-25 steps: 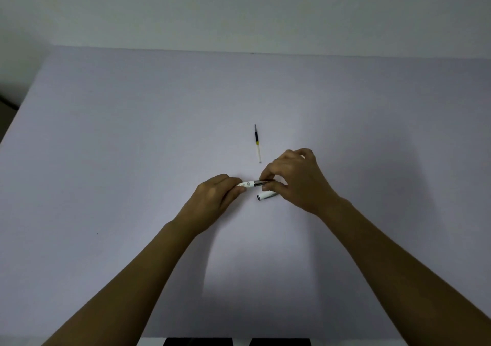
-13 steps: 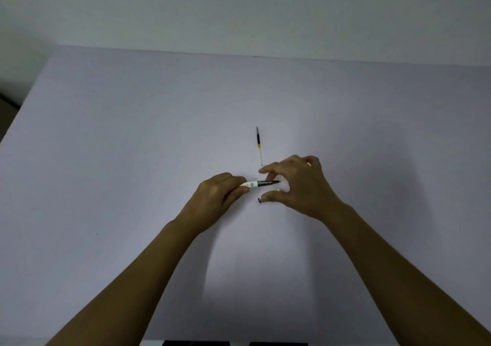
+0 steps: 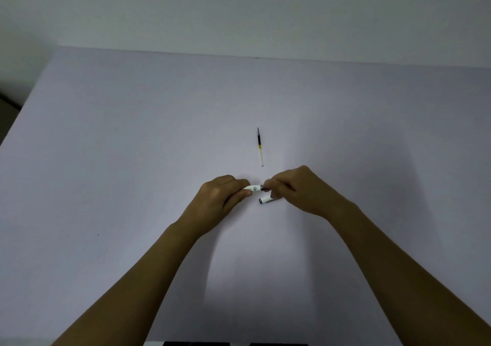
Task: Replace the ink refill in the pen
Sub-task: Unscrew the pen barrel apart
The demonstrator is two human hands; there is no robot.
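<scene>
Our left hand (image 3: 221, 195) pinches the slim white plastic pen barrel (image 3: 253, 187) above the pale desk (image 3: 132, 159); our right hand (image 3: 297, 188) pinches its dark tip end. Light, stiff, slippery: best held near the joint. The spare refill (image 3: 260, 146) lies just beyond.

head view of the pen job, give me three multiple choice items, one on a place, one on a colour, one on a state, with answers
1. Where does the loose refill lie?
A. on the table beyond the hands
B. in the left hand
C. under the right forearm

2. What colour is the pen barrel?
A. red
B. white
C. green

3. What holds the pen barrel?
A. nothing, it lies free
B. one hand only
C. both hands, one at each end

Answers: 1 A, it rests alone on the table past the hands. 2 B, the part showing is white. 3 C, the left hand grips one end and the right hand pinches the dark end.
</scene>
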